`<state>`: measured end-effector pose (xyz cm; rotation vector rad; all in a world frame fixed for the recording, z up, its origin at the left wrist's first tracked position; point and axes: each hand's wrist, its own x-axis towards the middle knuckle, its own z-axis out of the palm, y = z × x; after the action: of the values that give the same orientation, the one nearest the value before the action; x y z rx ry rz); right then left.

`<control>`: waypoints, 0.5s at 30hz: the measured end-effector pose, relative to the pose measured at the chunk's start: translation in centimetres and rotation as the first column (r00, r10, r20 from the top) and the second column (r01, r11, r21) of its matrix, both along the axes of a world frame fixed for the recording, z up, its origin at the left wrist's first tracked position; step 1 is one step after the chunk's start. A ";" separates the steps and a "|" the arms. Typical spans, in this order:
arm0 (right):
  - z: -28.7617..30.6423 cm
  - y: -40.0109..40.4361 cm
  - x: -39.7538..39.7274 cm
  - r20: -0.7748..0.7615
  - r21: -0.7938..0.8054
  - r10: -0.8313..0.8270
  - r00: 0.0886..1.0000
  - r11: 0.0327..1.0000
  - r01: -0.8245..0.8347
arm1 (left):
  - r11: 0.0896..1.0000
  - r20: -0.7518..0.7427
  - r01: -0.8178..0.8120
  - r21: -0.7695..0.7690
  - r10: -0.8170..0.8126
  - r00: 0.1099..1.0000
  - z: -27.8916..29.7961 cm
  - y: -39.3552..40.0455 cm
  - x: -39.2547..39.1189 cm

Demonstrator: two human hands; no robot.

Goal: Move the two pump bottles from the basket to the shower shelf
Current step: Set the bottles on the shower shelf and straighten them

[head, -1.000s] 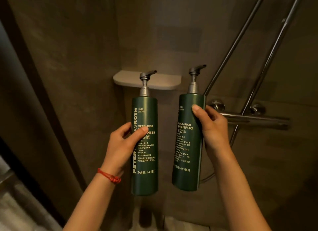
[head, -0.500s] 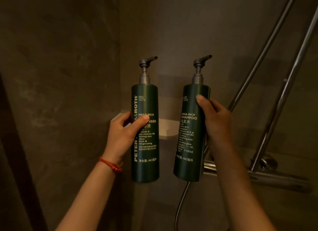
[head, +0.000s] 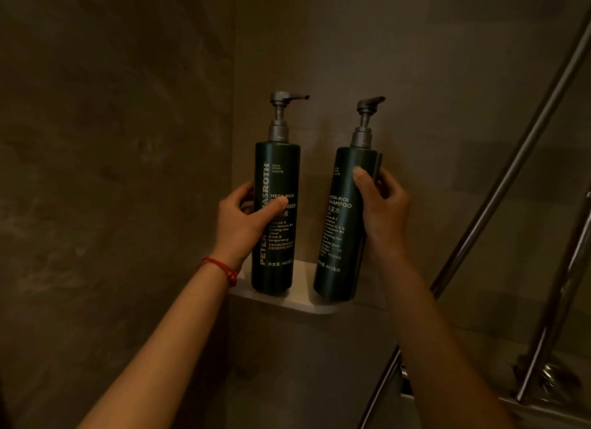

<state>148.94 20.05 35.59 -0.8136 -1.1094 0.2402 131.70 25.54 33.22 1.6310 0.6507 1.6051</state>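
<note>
The left hand (head: 246,224) is clenched round the dark green cylindrical pump bottle marked as cleanser (head: 276,217), thumb across the printed label and the other fingers curled behind it out of sight. This bottle stands upright with its base on, or just touching, the small white corner shower shelf (head: 300,296); I cannot tell whether its weight is fully down. The right hand (head: 382,211) is grasping the matching dark green shampoo pump bottle (head: 343,224) from its right side, thumb (head: 361,175) pressed on the front high up. That bottle leans, top tipped to the right, its base at the shelf's right front edge. The two bottles are near each other but apart, a strip of bare shelf between them. A red cord bracelet (head: 220,268) circles the left wrist.

The shelf sits in the corner of dim grey-brown stone-look walls (head: 112,140). To the right, slanting chrome shower rails (head: 511,172) stand well apart from the shampoo bottle, with open wall between.
</note>
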 end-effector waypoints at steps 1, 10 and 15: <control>-0.1 0.4 0.1 0.011 0.005 -0.002 1.000 1.000 0.002 | 1.000 -0.006 -0.009 -0.003 0.009 1.000 0.0 0.4 0.1; -1.8 2.9 0.5 0.049 0.026 -0.007 0.999 1.000 0.006 | 0.998 -0.027 -0.065 -0.003 0.065 0.998 -1.5 2.7 1.1; -2.2 3.9 0.2 0.097 0.019 0.044 0.994 0.999 -0.046 | 0.998 -0.019 -0.054 -0.012 0.053 0.998 -2.1 3.9 1.1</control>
<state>149.15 23.93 33.39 -0.7883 -1.2205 0.2280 132.79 29.42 31.13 1.6334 0.7185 1.6222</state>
